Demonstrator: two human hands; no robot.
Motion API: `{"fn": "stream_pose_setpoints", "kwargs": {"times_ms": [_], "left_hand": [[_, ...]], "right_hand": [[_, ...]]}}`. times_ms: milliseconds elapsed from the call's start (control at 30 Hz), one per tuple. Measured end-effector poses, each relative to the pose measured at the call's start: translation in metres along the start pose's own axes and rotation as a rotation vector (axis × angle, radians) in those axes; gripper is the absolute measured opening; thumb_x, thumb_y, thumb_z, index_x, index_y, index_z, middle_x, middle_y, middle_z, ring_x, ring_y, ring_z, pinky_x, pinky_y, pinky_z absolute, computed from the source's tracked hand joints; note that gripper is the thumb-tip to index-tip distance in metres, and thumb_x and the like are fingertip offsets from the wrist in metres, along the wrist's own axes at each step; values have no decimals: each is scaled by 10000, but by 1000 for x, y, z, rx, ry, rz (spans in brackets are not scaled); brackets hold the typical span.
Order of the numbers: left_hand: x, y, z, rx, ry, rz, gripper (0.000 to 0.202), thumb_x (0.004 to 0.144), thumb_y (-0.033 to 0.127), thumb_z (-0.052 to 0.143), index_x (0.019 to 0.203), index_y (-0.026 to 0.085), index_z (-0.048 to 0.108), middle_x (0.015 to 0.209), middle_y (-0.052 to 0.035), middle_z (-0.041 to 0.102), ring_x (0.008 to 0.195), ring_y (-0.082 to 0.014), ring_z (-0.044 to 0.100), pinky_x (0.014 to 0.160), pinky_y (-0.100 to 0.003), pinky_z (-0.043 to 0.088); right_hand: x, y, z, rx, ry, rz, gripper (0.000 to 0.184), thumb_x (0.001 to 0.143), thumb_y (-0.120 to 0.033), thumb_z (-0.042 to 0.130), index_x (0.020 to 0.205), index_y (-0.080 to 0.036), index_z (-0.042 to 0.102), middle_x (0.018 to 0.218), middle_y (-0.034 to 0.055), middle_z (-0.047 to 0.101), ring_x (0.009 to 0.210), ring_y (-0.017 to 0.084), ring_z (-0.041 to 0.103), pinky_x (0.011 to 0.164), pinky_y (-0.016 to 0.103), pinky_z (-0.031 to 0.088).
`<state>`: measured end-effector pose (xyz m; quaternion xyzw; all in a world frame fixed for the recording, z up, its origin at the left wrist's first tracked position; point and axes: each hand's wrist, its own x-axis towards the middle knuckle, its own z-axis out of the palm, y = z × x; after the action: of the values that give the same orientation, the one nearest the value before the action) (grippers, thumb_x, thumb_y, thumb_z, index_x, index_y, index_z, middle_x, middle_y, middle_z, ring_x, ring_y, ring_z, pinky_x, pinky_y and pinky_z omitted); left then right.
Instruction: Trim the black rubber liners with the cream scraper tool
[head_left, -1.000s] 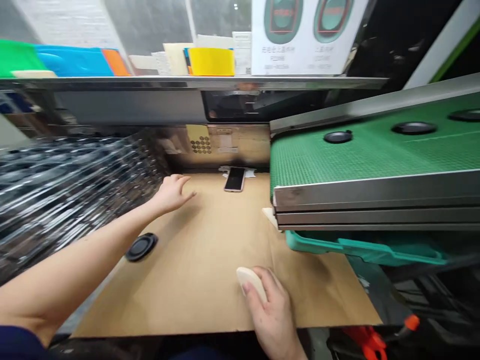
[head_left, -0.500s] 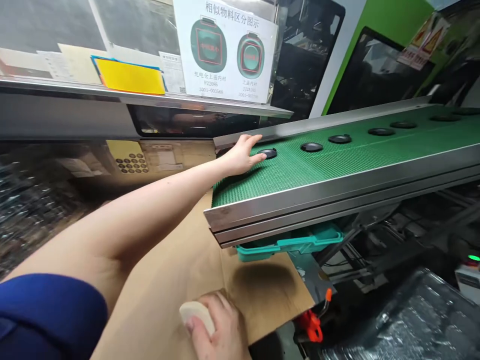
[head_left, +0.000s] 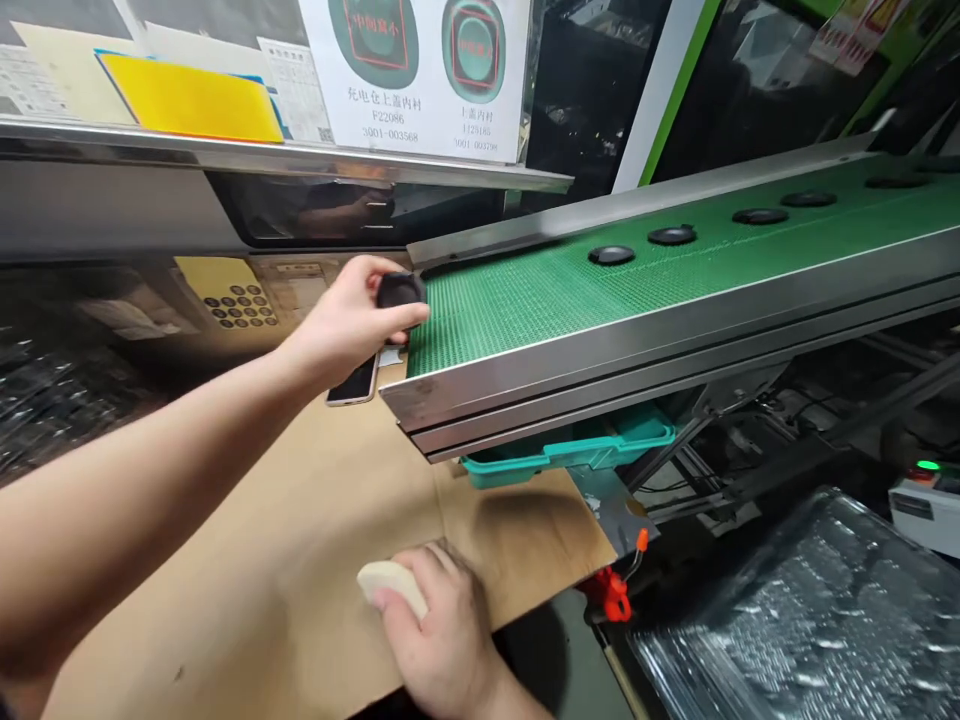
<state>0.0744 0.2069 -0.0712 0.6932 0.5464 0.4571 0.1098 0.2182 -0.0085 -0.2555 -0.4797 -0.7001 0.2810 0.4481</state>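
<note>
My left hand [head_left: 365,310] grips a small black rounded plastic part [head_left: 401,290] just off the near end of the green conveyor belt [head_left: 495,300]. The thumb lies along its lower edge, the other fingers behind it. My right hand [head_left: 442,615] rests low over the brown cardboard [head_left: 300,520], closed around a flat cream-coloured pad [head_left: 393,582], partly hidden by the fingers. Farther up the belt lie several similar black parts, the nearest black part [head_left: 611,256] apart from my hand.
A phone [head_left: 352,385] lies under my left wrist. Below the conveyor's metal side rail [head_left: 600,335] sits a teal tray [head_left: 510,470]. A red clamp [head_left: 616,597] grips the table edge. Clear plastic trays [head_left: 810,620] stand at lower right. A printed sign [head_left: 420,90] hangs above.
My left hand has picked the nearest black part off the belt and drawn it left to the belt's end. The right hand still holds the cream pad. The view has shifted slightly.
</note>
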Motion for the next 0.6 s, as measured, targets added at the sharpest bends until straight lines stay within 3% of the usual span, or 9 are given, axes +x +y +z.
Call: {"fn": "stream_pose_setpoints", "kwargs": {"times_ms": [33, 67, 100, 133, 233, 300, 367, 467, 600], "left_hand": [[-25, -12, -15, -66, -30, -41, 463, 839, 402, 728, 1210, 204, 534, 987, -13, 635, 736, -135, 660, 687, -296, 579], [-52, -24, -29, -268, -84, -134, 377, 848, 400, 732, 1114, 203, 551, 892, 6, 620, 673, -117, 624, 631, -263, 551], [-80, -34, -41, -439, -164, -244, 336, 831, 384, 761, 1027, 202, 558, 841, 17, 606, 665, -110, 610, 619, -240, 535], [-109, -41, -51, -559, -165, -335, 333, 795, 342, 806, 974, 198, 565, 829, 17, 613, 693, -111, 620, 642, -222, 534], [-189, -51, -67, -844, -183, -616, 289, 789, 253, 811, 942, 205, 571, 941, -18, 681, 910, -218, 713, 833, -336, 594], [-230, -49, -69, -987, -168, -743, 224, 814, 227, 777, 961, 200, 610, 1063, -44, 699, 930, -244, 723, 813, -355, 601], [-260, -45, -66, -1160, -162, -873, 228, 886, 292, 697, 1088, 193, 666, 1146, -93, 708, 951, -252, 722, 826, -361, 598], [-288, -43, -59, -1437, -166, -1027, 412, 983, 373, 514, 1232, 94, 688, 1249, -193, 694, 1114, -283, 683, 951, -369, 561], [-306, -50, -53, -1590, -187, -1040, 476, 1017, 348, 415, 1234, 38, 702, 1258, -209, 693, 1066, -242, 683, 928, -310, 538]], "right_hand": [[0, 0, -1, 14, -13, 4, 101, 833, -238, 630, 930, -255, 654, 881, 4, 695, 824, 198, 663, 725, 298, 501], [-1, 0, -2, 30, -23, 5, 95, 848, -240, 630, 939, -250, 657, 887, 8, 695, 833, 196, 661, 731, 297, 501], [-1, 0, -2, 46, -34, 10, 96, 863, -240, 626, 952, -246, 661, 897, 12, 696, 839, 194, 659, 737, 296, 503], [-1, 0, -2, 60, -45, 16, 100, 875, -240, 622, 966, -242, 664, 907, 15, 698, 842, 192, 659, 740, 296, 505], [-1, 0, -3, 64, -71, 30, 105, 915, -255, 607, 996, -237, 671, 921, 22, 701, 838, 190, 665, 741, 300, 518], [0, 0, -4, 35, -56, 4, 102, 937, -267, 600, 1001, -236, 672, 913, 22, 703, 825, 189, 671, 731, 302, 529], [1, 0, -4, 3, -34, -38, 106, 951, -278, 604, 1019, -236, 673, 916, 23, 712, 817, 191, 677, 725, 308, 537], [0, 2, -5, -2, -47, -27, 129, 959, -303, 618, 1052, -230, 670, 943, 33, 709, 844, 197, 671, 770, 332, 538], [-8, -6, -6, -17, -26, -45, 113, 947, -270, 653, 1047, -221, 666, 887, 16, 664, 791, 171, 633, 731, 309, 526]]}}
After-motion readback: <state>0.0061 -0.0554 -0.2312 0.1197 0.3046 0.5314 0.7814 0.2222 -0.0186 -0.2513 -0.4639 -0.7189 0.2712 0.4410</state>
